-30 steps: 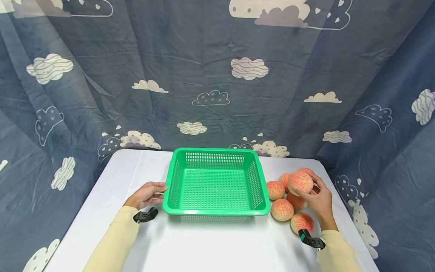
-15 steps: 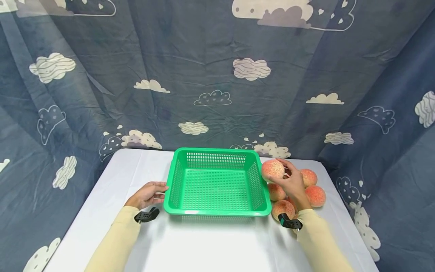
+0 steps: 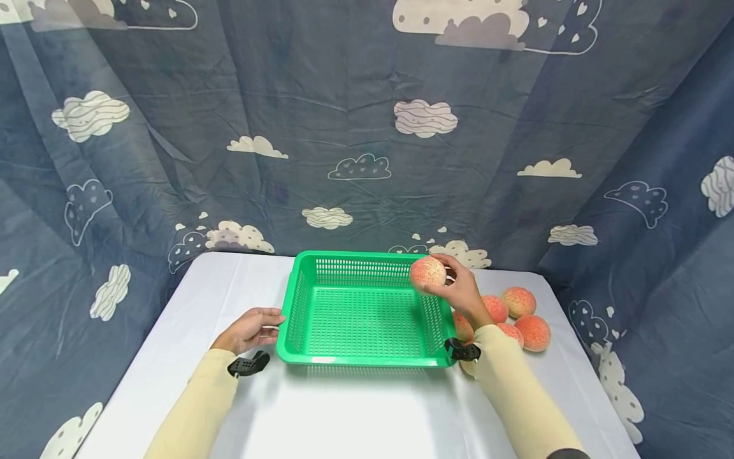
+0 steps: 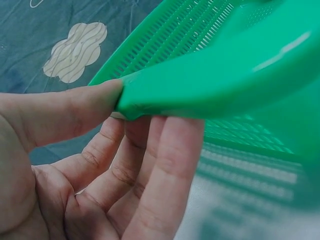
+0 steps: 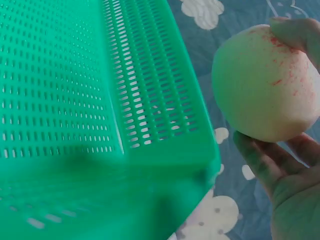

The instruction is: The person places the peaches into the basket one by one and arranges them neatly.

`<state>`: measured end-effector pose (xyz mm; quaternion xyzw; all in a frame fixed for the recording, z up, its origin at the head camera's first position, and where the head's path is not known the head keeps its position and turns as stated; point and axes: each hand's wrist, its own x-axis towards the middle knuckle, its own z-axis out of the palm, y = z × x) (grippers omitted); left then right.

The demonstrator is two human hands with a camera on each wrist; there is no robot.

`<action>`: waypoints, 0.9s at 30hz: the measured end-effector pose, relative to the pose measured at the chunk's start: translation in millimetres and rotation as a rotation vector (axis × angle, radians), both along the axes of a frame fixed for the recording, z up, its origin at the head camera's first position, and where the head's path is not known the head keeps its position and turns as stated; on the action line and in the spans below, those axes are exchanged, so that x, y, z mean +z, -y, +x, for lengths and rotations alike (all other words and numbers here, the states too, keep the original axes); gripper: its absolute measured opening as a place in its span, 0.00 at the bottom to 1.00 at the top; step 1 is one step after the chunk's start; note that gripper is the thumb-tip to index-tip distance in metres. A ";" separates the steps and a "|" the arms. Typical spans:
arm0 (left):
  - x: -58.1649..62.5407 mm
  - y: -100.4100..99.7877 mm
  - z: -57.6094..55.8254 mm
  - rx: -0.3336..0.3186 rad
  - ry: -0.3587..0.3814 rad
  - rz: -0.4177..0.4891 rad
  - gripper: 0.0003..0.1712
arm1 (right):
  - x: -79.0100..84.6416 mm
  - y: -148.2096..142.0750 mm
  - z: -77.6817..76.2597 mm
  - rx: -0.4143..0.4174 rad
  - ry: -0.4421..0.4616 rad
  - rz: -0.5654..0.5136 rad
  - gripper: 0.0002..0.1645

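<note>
A green plastic basket (image 3: 361, 363) with slotted walls stands on the white table, nothing inside it. My left hand (image 3: 250, 329) holds its left rim; in the left wrist view the thumb (image 4: 75, 112) lies against the rim's edge and the fingertips are under it. My right hand (image 3: 461, 293) grips a peach (image 3: 427, 273) between thumb and fingers, over the basket's back right corner in the head view. From the right wrist, that peach (image 5: 262, 85) shows a pale side with red specks.
Several more peaches (image 3: 533, 333) lie on the table to the right of the basket, some partly hidden by the right forearm. A dark curtain (image 3: 355, 204) with cloud prints hangs behind and beside the white table (image 3: 344, 414).
My right hand has carried the peach left from the pile to over the basket's right side. My left hand has stayed at the rim, and the basket has not moved.
</note>
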<state>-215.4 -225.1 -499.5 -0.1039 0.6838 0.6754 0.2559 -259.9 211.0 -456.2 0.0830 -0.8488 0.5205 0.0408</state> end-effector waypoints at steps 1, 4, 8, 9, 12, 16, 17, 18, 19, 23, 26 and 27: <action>0.4 0.0 -0.1 -0.002 -0.003 -0.003 0.21 | -0.3 2.0 -3.6 0.018 -0.001 0.001 0.43; 0.7 0.0 -0.4 -0.002 -0.008 -0.006 0.23 | -1.9 8.5 -13.7 0.059 0.017 -0.007 0.43; 0.5 0.1 -0.6 0.001 -0.007 -0.006 0.22 | -5.3 18.4 -26.1 0.109 0.046 -0.003 0.41; 0.5 0.0 -0.5 0.004 -0.005 -0.009 0.22 | -6.0 21.4 -29.0 0.121 0.050 0.003 0.41; 0.5 -0.3 -0.7 0.012 0.002 -0.015 0.22 | -8.5 31.3 -36.4 0.144 0.066 0.007 0.41; 1.0 -1.2 -1.6 0.011 0.016 -0.003 0.22 | -14.8 43.2 -45.1 0.145 0.092 -0.003 0.41; 1.2 -1.2 -1.9 0.011 0.019 0.000 0.22 | -17.1 46.2 -47.4 0.140 0.102 -0.014 0.40; 1.3 -1.1 -2.2 0.011 0.021 0.003 0.21 | -19.1 49.4 -49.4 0.138 0.110 -0.020 0.40; 1.4 -1.0 -2.4 0.014 0.021 0.004 0.21 | -20.7 52.8 -50.7 0.140 0.117 -0.033 0.40; 1.2 0.4 -2.9 0.021 0.017 -0.006 0.20 | -27.4 68.2 -55.4 0.131 0.145 -0.071 0.39; 0.7 0.6 -2.5 0.015 0.010 -0.019 0.22 | -32.3 80.3 -56.6 0.108 0.154 -0.093 0.38; 0.6 0.4 -2.3 0.013 0.008 -0.021 0.22 | -33.6 84.4 -56.6 0.100 0.155 -0.097 0.38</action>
